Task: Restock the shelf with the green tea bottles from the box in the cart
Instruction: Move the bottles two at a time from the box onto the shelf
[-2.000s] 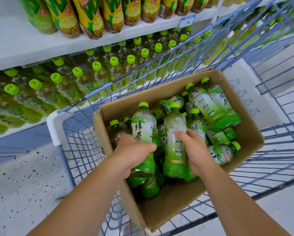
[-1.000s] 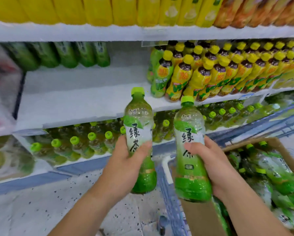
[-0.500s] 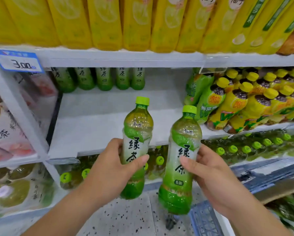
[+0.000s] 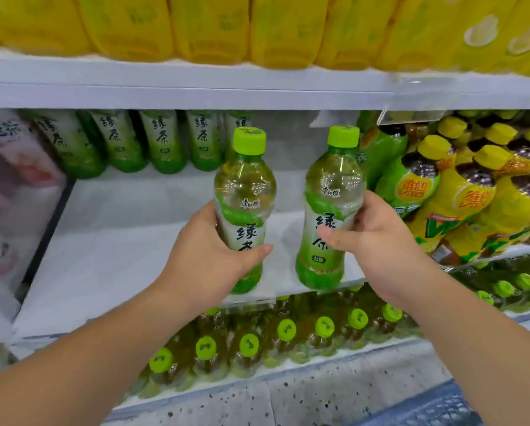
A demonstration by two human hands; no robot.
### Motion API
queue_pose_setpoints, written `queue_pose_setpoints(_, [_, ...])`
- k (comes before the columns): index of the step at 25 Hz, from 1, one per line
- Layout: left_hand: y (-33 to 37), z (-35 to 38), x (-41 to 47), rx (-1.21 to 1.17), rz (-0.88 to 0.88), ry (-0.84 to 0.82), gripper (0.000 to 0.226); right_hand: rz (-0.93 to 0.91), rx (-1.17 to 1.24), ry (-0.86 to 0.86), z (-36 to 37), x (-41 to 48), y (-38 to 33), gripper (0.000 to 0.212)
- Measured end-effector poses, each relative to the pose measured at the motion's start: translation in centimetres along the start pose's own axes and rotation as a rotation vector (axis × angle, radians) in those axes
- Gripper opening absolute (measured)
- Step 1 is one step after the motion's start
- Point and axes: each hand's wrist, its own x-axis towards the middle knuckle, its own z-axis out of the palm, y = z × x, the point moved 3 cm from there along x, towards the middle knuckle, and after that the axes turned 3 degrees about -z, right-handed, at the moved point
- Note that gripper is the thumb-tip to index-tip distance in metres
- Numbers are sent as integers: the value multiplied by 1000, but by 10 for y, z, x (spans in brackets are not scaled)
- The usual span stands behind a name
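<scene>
Both arms are bare and stretched forward, the left forearm (image 4: 88,358) slanting in from the lower left and the right forearm (image 4: 479,342) from the lower right, so the hands sit near each other at much the same height without touching. The left hand (image 4: 208,256) grips the lower half of a green tea bottle (image 4: 245,192), thumb laid across the label and fingers curled round the far side (their tips are out of sight). The right hand (image 4: 377,244) holds a second green tea bottle (image 4: 334,192) at mid-body, thumb pointing left across the label.
</scene>
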Motion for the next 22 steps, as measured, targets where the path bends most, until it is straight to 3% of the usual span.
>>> queue_pose_setpoints(6, [-16, 27, 27, -156, 66, 84, 50, -102, 58, -19, 6, 29, 22, 69])
queue_pose_setpoints(9, [-23, 33, 34, -183, 102, 91, 48, -104, 71, -56, 3, 29, 29, 63])
queue_pose_setpoints(13, [-34, 28, 36, -129, 126, -45, 52, 14, -69, -36, 8, 9, 46, 49])
queue_pose_setpoints(17, [-62, 20, 36, 95, 133, -64, 51, -4, -294, 200, 19, 0, 56, 45])
queue_pose_setpoints(22, [-56, 29, 60, 34, 82, 4, 42, -51, -406, 364, 34, 29, 61, 37])
